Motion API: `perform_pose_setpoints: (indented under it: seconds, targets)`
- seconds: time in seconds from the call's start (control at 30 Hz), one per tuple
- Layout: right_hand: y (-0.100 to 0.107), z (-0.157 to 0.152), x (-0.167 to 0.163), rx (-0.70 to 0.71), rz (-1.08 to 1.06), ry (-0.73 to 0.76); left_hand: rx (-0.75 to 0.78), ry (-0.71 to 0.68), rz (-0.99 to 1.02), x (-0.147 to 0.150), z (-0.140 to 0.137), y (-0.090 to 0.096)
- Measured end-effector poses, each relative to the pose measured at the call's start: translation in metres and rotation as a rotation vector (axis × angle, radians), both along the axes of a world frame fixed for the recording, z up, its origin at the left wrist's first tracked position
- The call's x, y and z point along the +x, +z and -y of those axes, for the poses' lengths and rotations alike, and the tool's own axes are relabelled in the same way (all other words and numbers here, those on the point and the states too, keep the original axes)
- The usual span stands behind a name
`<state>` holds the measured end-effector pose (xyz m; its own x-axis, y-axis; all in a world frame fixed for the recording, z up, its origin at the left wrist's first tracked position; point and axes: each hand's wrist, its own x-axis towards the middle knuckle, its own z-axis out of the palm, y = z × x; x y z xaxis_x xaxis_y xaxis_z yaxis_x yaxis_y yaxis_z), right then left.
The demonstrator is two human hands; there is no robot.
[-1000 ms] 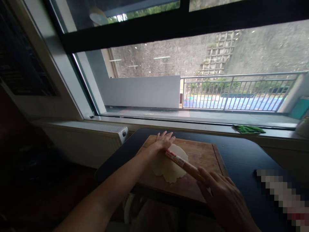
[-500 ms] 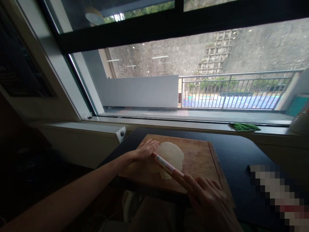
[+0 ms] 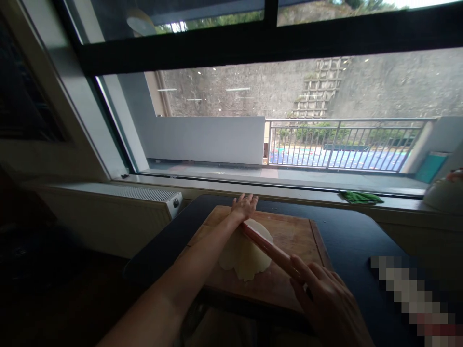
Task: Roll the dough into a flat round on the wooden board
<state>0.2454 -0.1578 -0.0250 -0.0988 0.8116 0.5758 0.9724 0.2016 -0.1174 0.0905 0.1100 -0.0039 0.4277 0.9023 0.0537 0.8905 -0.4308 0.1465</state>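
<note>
A flat sheet of pale dough (image 3: 246, 262) with a ragged near edge lies on a wooden board (image 3: 292, 226). A slim wooden rolling pin (image 3: 269, 246) lies slantwise across the dough's far right part. The palm of my left hand (image 3: 245, 207) rests at the pin's far end, its fingers stretched out past it toward the window. My right hand (image 3: 321, 289) is closed over the near end, thumb below and fingers on top. My left forearm hides some of the dough's left side.
The board sits on a dark table (image 3: 347, 241) below a large window. On the sill lie a green cloth (image 3: 360, 197) and a pale rounded object (image 3: 444, 193). A radiator (image 3: 144, 207) stands left of the table. A pixelated patch covers something at the table's right.
Both hands and the rolling pin have shifted over the dough; my left hand has moved away toward the window and right. More of the dough's near part shows. The view has tilted slightly.
</note>
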Motion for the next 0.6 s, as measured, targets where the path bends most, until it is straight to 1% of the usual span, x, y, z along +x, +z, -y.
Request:
perform_pose_setpoints:
  seconds: [0.1, 0.2, 0.3, 0.37, 0.4, 0.47, 0.53, 0.6]
  targets:
    - [0.004, 0.003, -0.011, -0.028, 0.022, 0.027, -0.024, -0.030, -0.038, -0.025, 0.016, -0.001]
    - [0.008, 0.006, -0.027, -0.080, 0.043, 0.087, -0.067, -0.056, -0.078, -0.066, 0.035, -0.005]
    - [0.006, 0.009, -0.038, -0.099, 0.044, 0.136, -0.149, -0.069, -0.088, -0.103, 0.047, -0.008]
    - [0.004, 0.009, -0.039, -0.101, 0.043, 0.155, -0.196, -0.048, -0.106, -0.113, 0.050, -0.009]
    - [0.004, 0.008, -0.038, -0.099, 0.041, 0.159, -0.196, -0.034, -0.119, -0.112, 0.049, -0.009]
    - [0.002, 0.005, -0.031, -0.080, 0.039, 0.149, -0.164, -0.031, -0.143, -0.097, 0.043, -0.008]
    - [0.001, 0.001, -0.021, -0.058, 0.045, 0.108, -0.131, -0.058, -0.158, -0.070, 0.031, -0.005]
    - [-0.001, -0.002, -0.010, -0.038, 0.041, 0.048, -0.128, -0.055, -0.154, -0.040, 0.017, -0.003]
